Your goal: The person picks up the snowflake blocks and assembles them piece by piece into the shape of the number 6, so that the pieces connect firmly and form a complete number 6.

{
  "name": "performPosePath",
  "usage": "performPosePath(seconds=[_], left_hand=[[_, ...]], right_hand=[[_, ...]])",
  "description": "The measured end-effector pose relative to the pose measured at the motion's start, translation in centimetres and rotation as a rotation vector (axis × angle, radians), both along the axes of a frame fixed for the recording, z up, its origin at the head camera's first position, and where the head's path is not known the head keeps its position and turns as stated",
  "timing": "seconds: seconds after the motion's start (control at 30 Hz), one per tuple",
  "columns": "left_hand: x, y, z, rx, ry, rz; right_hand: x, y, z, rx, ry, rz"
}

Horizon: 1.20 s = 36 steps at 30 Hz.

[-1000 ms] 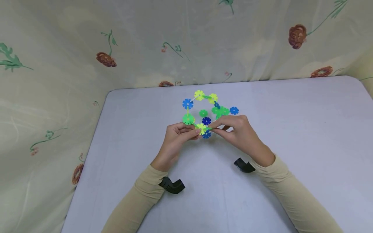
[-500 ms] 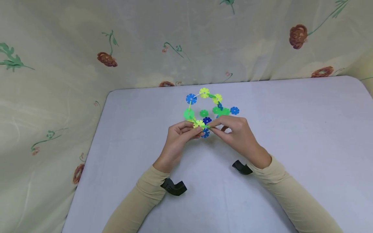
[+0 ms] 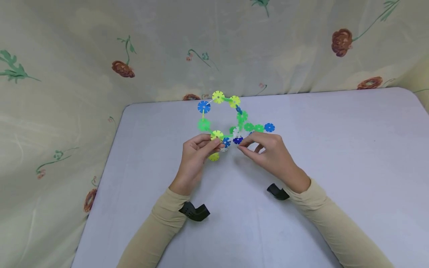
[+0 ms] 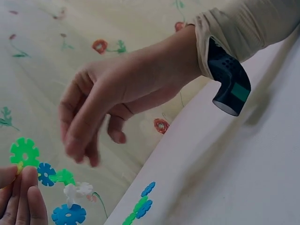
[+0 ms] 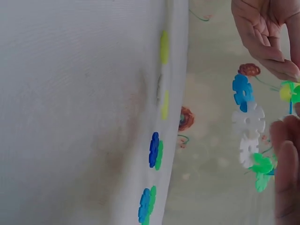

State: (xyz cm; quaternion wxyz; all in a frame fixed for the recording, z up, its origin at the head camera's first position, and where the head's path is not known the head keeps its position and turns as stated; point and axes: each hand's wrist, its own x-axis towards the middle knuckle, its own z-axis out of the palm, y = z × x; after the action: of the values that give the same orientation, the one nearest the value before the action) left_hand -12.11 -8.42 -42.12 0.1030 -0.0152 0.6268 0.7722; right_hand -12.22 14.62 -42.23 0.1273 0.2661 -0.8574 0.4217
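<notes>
My left hand (image 3: 195, 158) pinches a yellow notched disc (image 3: 216, 135) between thumb and fingers. That disc belongs to a ring of interlocked discs, with yellow, blue, green and white pieces, raised up in front of me. In the right wrist view, two white discs (image 5: 248, 119) and a blue disc (image 5: 243, 89) of the ring hang between the hands. My right hand (image 3: 273, 154) hovers just right of the ring and holds nothing. The left wrist view shows that right hand (image 4: 124, 86) slightly blurred, its fingers loosely bent, while the left fingers (image 4: 21, 197) grip near a green disc (image 4: 24, 152).
Loose discs lie on the white table (image 3: 352, 167): a dark blue disc (image 3: 238, 140) by the right fingertips, green discs (image 3: 248, 127) and a blue disc (image 3: 269, 127) beyond, a yellow disc (image 3: 214, 156) below the left hand. A flowered curtain (image 3: 151, 56) hangs behind the table.
The right fingers have let go of a green piece of the ring. My left hand has carried the ring left and a little away, while the right hand has hardly moved.
</notes>
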Motion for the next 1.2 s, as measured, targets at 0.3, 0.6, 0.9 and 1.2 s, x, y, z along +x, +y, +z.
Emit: performPosePath(seconds=[0.3,0.6,0.9,1.2], left_hand=[[0.5,0.5,0.3,0.046,-0.013,-0.029],[0.8,1.0,-0.1,0.006,0.044,-0.037],[0.6,1.1,-0.4,-0.045,0.085,0.006],[0.5,1.2,-0.6,-0.041,0.077,0.026]], right_hand=[[-0.9,0.2,-1.0,-0.163,-0.797,0.071],[-1.0,0.5,-0.9,-0.538,-0.879,0.002],[-1.2,1.5,-0.1,-0.619,-0.773,-0.020],[-1.0,1.7,0.1,-0.593,-0.753,0.003]])
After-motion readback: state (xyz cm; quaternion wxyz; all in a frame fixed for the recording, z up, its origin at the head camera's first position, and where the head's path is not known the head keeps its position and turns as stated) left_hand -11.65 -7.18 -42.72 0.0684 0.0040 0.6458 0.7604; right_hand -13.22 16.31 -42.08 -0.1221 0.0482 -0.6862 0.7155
